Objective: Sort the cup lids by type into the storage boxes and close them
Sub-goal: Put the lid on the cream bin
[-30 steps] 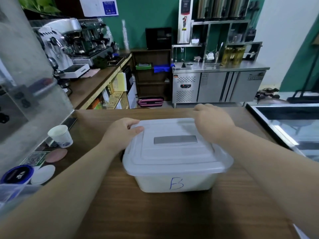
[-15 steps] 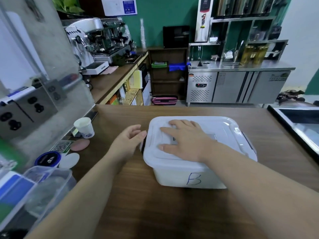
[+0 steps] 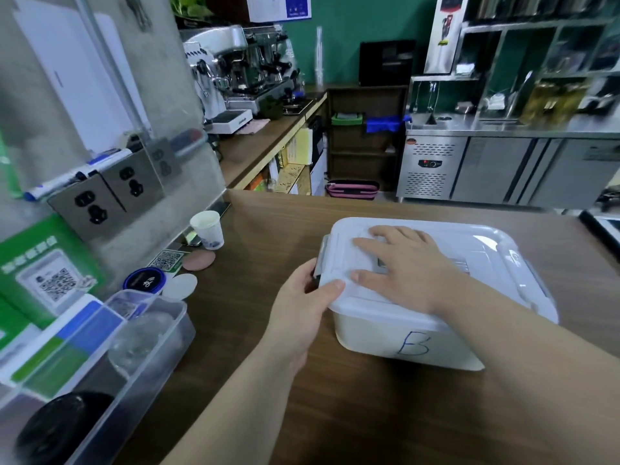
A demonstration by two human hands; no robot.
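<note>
A white storage box (image 3: 402, 340) sits on the brown wooden worktop (image 3: 335, 414), in the middle and a bit to the right. It has a big blue letter B (image 3: 412, 344) drawn on its front wall. Its lid (image 3: 486, 243) is on top. The lid is white and shiny with round corners, and it has a grey latch (image 3: 323, 260) at its left end. The right hand (image 3: 406, 266) lies flat on the lid with its fingers straight and spread out, so its grip holds nothing. The left hand (image 3: 302, 303) has its grip curled round the lid's left end, thumb on top and fingers by the latch. Well apart, at the near left, a clear box (image 3: 161, 333) holds a black lid (image 3: 57, 427).
</note>
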